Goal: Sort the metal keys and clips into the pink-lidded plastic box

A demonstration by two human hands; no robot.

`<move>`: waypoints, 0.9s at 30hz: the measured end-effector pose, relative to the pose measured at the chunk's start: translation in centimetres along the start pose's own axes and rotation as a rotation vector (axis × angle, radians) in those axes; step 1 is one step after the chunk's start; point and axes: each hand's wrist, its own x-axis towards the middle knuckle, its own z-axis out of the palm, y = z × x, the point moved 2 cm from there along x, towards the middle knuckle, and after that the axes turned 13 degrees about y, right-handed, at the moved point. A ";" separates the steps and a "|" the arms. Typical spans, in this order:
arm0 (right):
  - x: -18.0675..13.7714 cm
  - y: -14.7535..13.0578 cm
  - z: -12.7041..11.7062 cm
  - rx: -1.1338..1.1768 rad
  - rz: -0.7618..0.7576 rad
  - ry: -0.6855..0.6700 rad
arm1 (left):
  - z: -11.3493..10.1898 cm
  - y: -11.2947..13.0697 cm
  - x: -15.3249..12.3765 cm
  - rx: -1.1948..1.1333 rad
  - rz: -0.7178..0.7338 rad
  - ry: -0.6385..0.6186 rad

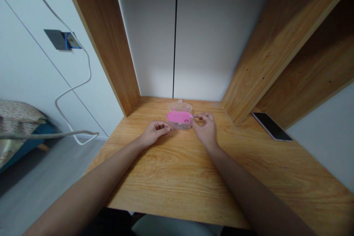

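A small clear plastic box [181,125] with rounded ends sits on the wooden desk, its see-through lid [180,107] tipped back on the far side. Inside its top lies a pink oval panel [178,116] with a dark curved mark near the right end. My right hand [205,127] is at the box's right end, thumb and forefinger pinched on a small whitish piece [191,117] whose kind is unclear. At the box's lower left edge, my left hand [155,132] has its fingers curled and thumb against them; whatever they hold, if anything, is hidden.
A phone [272,126] with a dark screen lies on the desk [171,177] at the right. Wooden side panels [110,44] and a white back panel [155,44] enclose the desk's far end. A white cable [89,66] hangs by the wall socket [62,40] at left.
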 end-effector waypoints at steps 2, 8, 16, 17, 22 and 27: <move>0.3 0.6 0.2 -0.008 0.019 -0.008 | -0.1 -0.1 0.1 -0.017 0.002 0.005; 0.4 0.7 0.5 -0.030 0.022 -0.032 | -0.2 -0.2 0.2 -0.028 0.044 0.018; 0.3 0.5 0.5 -0.062 0.009 -0.031 | -1.4 -1.3 1.4 0.128 0.174 0.286; 0.3 0.5 0.5 -0.067 0.007 -0.030 | -1.6 -1.5 1.5 0.150 0.178 0.318; 0.3 0.4 0.4 -0.043 -0.012 -0.016 | -2.7 -1.5 1.7 0.369 0.243 0.423; 0.4 0.6 -0.1 0.019 -0.006 0.018 | -3.8 0.1 1.4 0.782 0.444 0.268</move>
